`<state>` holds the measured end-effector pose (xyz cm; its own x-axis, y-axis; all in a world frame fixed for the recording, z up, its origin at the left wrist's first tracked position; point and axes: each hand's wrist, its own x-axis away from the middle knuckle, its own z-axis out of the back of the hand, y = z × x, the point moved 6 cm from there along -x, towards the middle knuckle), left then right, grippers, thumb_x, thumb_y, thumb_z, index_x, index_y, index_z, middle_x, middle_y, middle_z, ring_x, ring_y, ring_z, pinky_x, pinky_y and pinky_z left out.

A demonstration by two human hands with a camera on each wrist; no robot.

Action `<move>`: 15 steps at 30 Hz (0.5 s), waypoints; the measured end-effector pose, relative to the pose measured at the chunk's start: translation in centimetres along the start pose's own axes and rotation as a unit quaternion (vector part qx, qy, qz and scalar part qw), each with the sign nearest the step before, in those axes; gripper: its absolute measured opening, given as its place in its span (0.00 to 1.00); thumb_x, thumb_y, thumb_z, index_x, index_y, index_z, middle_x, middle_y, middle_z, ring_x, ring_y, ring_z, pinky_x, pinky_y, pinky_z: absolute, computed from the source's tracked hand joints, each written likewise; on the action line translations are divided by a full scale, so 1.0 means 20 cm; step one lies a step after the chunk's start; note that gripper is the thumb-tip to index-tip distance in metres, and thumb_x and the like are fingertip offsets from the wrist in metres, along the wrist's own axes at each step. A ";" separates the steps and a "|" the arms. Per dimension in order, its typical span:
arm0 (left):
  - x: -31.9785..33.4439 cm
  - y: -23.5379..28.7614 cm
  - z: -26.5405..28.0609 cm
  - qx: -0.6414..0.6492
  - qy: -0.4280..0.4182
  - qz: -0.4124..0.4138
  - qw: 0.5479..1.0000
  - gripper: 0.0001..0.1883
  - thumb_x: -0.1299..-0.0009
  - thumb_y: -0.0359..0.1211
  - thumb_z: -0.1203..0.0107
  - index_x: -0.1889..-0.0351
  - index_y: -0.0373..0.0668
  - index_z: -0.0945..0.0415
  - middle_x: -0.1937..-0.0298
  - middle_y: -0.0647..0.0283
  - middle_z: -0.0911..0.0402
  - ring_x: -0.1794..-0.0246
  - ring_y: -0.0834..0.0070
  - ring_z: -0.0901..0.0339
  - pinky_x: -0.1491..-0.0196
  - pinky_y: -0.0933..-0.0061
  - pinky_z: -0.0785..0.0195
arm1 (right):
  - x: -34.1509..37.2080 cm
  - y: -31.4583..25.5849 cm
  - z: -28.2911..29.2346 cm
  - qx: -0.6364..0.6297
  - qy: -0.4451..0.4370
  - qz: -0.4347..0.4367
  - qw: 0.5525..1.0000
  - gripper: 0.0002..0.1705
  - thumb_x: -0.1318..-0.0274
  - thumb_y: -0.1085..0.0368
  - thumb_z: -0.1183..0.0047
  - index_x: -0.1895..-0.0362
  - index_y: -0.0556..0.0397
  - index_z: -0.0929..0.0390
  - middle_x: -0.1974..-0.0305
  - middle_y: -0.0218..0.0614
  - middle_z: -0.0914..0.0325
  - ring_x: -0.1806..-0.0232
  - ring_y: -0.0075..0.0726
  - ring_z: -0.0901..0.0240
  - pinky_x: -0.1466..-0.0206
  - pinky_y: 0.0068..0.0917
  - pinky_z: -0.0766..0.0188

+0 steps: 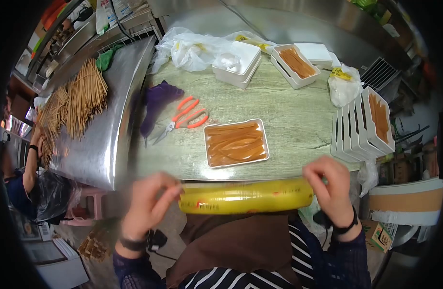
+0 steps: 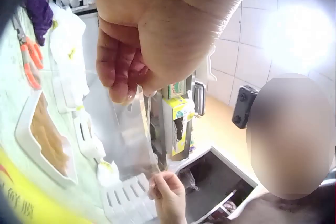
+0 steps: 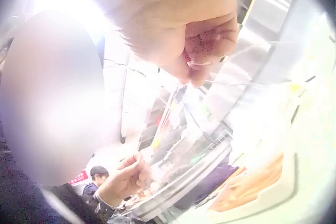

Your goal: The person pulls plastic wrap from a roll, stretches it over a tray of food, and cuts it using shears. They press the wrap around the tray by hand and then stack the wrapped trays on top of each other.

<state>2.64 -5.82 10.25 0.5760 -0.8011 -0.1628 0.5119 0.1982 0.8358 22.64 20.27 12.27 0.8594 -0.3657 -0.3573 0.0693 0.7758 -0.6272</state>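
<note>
A yellow printed roll of cling film (image 1: 245,196) lies along the table's near edge. Over its left end is my left hand (image 1: 151,200), thumb and fingertips pinching the edge of the clear film. My right hand (image 1: 331,188) pinches the film in the same way at the other end. In the left wrist view a see-through sheet (image 2: 118,127) shows between the two hands. Just beyond the roll sits a white tray (image 1: 205,153) filled with flat brown strips (image 1: 236,143), its top uncovered.
Orange-handled scissors (image 1: 185,115) and a purple cloth (image 1: 156,103) lie left of the tray. Stacked white trays (image 1: 349,130) stand at right, more trays (image 1: 238,62) and plastic bags (image 1: 187,48) behind. Skewers (image 1: 84,96) cover part of the steel counter, where another person's arm (image 1: 31,164) reaches in.
</note>
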 end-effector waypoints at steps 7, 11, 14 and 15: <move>-0.48 -0.22 0.00 -0.148 0.019 -0.025 0.989 0.10 0.37 0.27 0.37 0.63 0.37 0.28 0.70 0.65 0.25 0.66 0.78 0.27 0.61 0.80 0.33 | -0.48 0.30 -0.22 -0.052 0.031 0.018 0.998 0.05 0.39 0.68 0.48 0.66 0.57 0.28 0.71 0.38 0.25 0.66 0.36 0.25 0.61 0.29 0.32; -0.66 -0.60 -0.21 0.073 0.038 -0.015 0.996 0.07 0.28 0.30 0.46 0.60 0.38 0.32 0.65 0.66 0.26 0.59 0.80 0.29 0.56 0.79 0.34 | -0.56 0.70 -0.57 -0.228 -0.063 -0.099 0.967 0.06 0.32 0.64 0.55 0.62 0.53 0.33 0.63 0.34 0.20 0.62 0.24 0.27 0.58 0.21 0.33; -0.67 -0.76 -0.31 0.128 -0.003 0.059 0.990 0.07 0.22 0.33 0.55 0.61 0.39 0.35 0.66 0.66 0.28 0.64 0.80 0.30 0.58 0.76 0.34 | -0.56 0.84 -0.70 -0.247 -0.115 -0.150 0.950 0.08 0.28 0.61 0.60 0.61 0.49 0.35 0.61 0.35 0.18 0.63 0.19 0.27 0.62 0.17 0.33; -0.65 -0.76 -0.32 0.102 0.005 0.077 0.992 0.07 0.23 0.33 0.54 0.62 0.39 0.35 0.68 0.64 0.29 0.65 0.78 0.29 0.60 0.74 0.34 | -0.55 0.86 -0.73 -0.249 -0.129 -0.169 0.945 0.08 0.28 0.60 0.61 0.61 0.48 0.36 0.62 0.36 0.18 0.63 0.19 0.26 0.64 0.16 0.33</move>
<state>-8.61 5.27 -3.74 0.6443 -0.7642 -0.0294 0.2786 0.1988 0.9396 7.03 30.11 -4.73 0.9301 -0.3623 0.0610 0.1697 0.2764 -0.9459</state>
